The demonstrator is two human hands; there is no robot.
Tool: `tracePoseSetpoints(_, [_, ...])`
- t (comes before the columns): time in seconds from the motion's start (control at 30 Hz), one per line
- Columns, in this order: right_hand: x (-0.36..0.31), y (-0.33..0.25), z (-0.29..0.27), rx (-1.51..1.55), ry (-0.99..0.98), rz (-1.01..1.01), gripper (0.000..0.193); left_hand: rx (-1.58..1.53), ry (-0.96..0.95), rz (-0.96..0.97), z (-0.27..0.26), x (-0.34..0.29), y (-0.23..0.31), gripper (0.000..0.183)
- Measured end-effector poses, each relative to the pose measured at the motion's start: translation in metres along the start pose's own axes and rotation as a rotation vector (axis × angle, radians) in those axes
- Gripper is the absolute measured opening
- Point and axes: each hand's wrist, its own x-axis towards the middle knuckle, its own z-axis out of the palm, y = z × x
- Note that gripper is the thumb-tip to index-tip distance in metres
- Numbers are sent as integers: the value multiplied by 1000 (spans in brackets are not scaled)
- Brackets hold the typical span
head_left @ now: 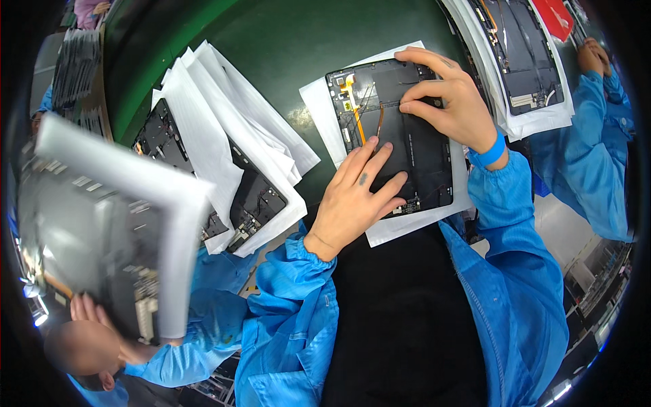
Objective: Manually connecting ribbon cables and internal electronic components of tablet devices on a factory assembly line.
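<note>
A black tablet back housing (426, 159) lies on white sheets (400, 234) in front of me, with an orange flex cable (357, 112) along its left part. My left hand (359, 190) rests on the housing's lower left with fingers apart. Its fingertips are beside a thin brown cable (381, 121). My right hand (454, 98), with a blue band at the wrist, is over the upper right of the housing. Thumb and index finger are pinched together near its middle; whatever is between them is too small to make out. The other fingers reach to the top edge.
Left of me, more housings (254, 197) lie among white sheets (234, 102). At the upper right another housing (522, 61) sits on a paper stack, near a red piece (553, 17). A co-worker's hand (102, 322) at the left is by a blurred panel (102, 230) with a white sheet.
</note>
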Motion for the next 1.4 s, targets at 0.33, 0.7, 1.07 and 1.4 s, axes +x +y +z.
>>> tracePoseSetpoints(0.33, [-2,-6,12,-49,50,80,11,88,-47,34,-1,-2,2,55])
tracePoseSetpoints(0.7, [-1,-3,14,-60,64,52,8,103,-41,23,1,-1,2,49])
tracePoseSetpoints(1.07, [-2,0,16,-37,66,56,8,89,-52,-3,-5,9,2,54])
tracePoseSetpoints(1.4, [-3,0,17,-17,68,63,6,146,-6,-150,4,35,10,61])
